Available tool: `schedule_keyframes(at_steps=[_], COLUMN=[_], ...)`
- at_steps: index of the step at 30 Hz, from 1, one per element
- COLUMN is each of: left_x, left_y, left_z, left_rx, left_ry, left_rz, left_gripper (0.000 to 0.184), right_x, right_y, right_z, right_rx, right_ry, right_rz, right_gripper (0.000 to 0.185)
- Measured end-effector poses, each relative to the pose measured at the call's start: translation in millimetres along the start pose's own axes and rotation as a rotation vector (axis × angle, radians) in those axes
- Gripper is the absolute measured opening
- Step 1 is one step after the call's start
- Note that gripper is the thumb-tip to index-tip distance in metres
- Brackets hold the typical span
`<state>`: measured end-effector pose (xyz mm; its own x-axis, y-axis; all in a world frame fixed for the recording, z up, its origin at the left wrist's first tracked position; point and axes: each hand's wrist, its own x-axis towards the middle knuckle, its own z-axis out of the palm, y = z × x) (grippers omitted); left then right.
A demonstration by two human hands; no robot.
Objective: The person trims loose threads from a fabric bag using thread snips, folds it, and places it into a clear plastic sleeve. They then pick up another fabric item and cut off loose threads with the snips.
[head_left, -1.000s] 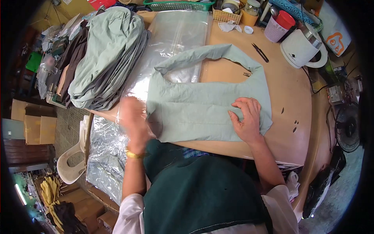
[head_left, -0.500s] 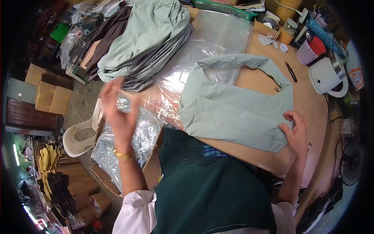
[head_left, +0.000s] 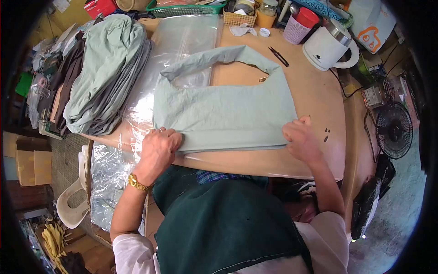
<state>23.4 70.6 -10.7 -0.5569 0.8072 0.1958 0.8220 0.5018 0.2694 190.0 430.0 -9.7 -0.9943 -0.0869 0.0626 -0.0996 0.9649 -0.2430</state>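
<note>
A pale green cloth bag (head_left: 228, 107) lies flat on the brown table, its strap looping away from me and its near edge folded over into a band. At the left end of that fold, my left hand (head_left: 159, 145) grips the cloth with curled fingers, a gold watch on its wrist. My right hand (head_left: 301, 139) is closed on the fold's right end. A small metal piece (head_left: 262, 79) shows inside the strap loop. Under the bag's left part lie clear plastic sheets (head_left: 185, 36).
Stacked green and grey cloth pieces (head_left: 105, 68) lie at the left. Thread snips (head_left: 278, 56), a white kettle (head_left: 326, 48), a pink basket (head_left: 295, 32) and a yellow basket (head_left: 239, 19) stand or lie along the back and right. A fan (head_left: 394, 130) is at the far right.
My left hand has come from the air onto the bag's near left corner. My right hand has closed on the right corner. The near edge is now folded up, and the view has shifted.
</note>
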Motion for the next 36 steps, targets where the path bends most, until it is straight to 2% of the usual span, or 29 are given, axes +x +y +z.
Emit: schedule_keyframes(at_steps=[2, 3, 4, 5, 6, 7, 8, 9, 10, 11, 12, 14, 15, 16, 17, 18, 27, 32, 36], left_x=[-13.3, -18.1, -18.2, -18.4, -20.0, -18.4, -14.5, -9.1, -0.1, 11.7, 21.8, 37.4, 43.9, 44.5, 39.6, 38.1, 16.6, 20.9, 33.1], left_y=[-7.6, -1.6, -1.7, -1.9, 0.0, 9.5, 26.4, 39.1, 49.1, 62.6, 73.6, 75.6, 68.1, 56.3, 44.1, 38.0, 42.5, 34.3, 32.0], left_z=[24.0, 26.0, 23.6, 17.9, 10.5, -11.6, -43.1, -58.0, -54.3, -48.4, -43.0, -3.7, 17.6, 33.8, 48.8, 52.0, 44.7, 47.4, 34.8], left_rx=[0.056, 0.092, 0.097, 0.066, 0.034, 0.042, 0.024, 0.004, 0.009, 0.084, 0.159, 0.159, 0.152, 0.159, 0.142, 0.123, 0.094, 0.123, 0.223], left_ry=[-0.014, 0.022, 0.027, -0.090, -0.208, -0.199, -0.269, -0.341, -0.335, -0.163, 0.011, 0.039, 0.061, 0.075, 0.043, 0.010, -0.099, -0.097, -0.042], left_rz=[0.001, -0.022, -0.021, -0.067, -0.116, -0.117, -0.162, -0.207, -0.211, -0.204, -0.196, -0.217, -0.237, -0.238, -0.289, -0.341, -0.459, -0.484, -0.495], left_gripper=[0.010, 0.010, 0.010, 0.006, 0.008, 0.008, 0.024, 0.040, 0.040, 0.057, 0.075, 0.080, 0.085, 0.085, 0.087, 0.090, 0.100, 0.091, 0.078], right_x=[-10.2, -13.1, -13.1, -13.0, -14.4, -13.7, -11.1, -4.7, 4.2, 12.3, 20.8, 38.4, 41.8, 43.0, 43.5, 45.9, 24.0, 24.4, 35.1], right_y=[-3.3, -4.8, -5.4, -6.8, -11.1, -16.1, -18.5, -23.1, -34.0, -44.3, -51.1, -53.6, -48.9, -44.8, -42.5, -41.7, -59.7, -58.1, -60.3], right_z=[25.5, 24.8, 20.6, 14.2, -3.7, -30.6, -44.9, -42.3, -35.0, -26.4, -14.1, 16.3, 29.4, 42.9, 49.9, 49.6, 39.4, 47.3, 33.9], right_rx=[-0.093, -0.091, -0.046, 0.000, 0.000, 0.134, 0.265, 0.260, 0.290, 0.320, 0.321, -0.014, -0.018, -0.081, -0.144, -0.145, -0.073, -0.095, -0.141], right_ry=[0.144, 0.142, 0.046, -0.050, -0.047, -0.141, -0.237, -0.230, -0.003, 0.225, 0.231, 0.252, 0.266, 0.187, 0.104, 0.111, -0.090, 0.014, -0.069], right_rz=[-0.092, -0.094, 0.010, 0.113, 0.108, 0.098, 0.084, 0.076, 0.193, 0.310, 0.303, 0.235, 0.226, 0.257, 0.291, 0.284, 0.317, 0.372, 0.359], right_gripper=[0.026, 0.026, 0.024, 0.023, 0.023, 0.022, 0.023, 0.023, 0.033, 0.044, 0.044, 0.064, 0.064, 0.073, 0.081, 0.081, 0.094, 0.101, 0.104])
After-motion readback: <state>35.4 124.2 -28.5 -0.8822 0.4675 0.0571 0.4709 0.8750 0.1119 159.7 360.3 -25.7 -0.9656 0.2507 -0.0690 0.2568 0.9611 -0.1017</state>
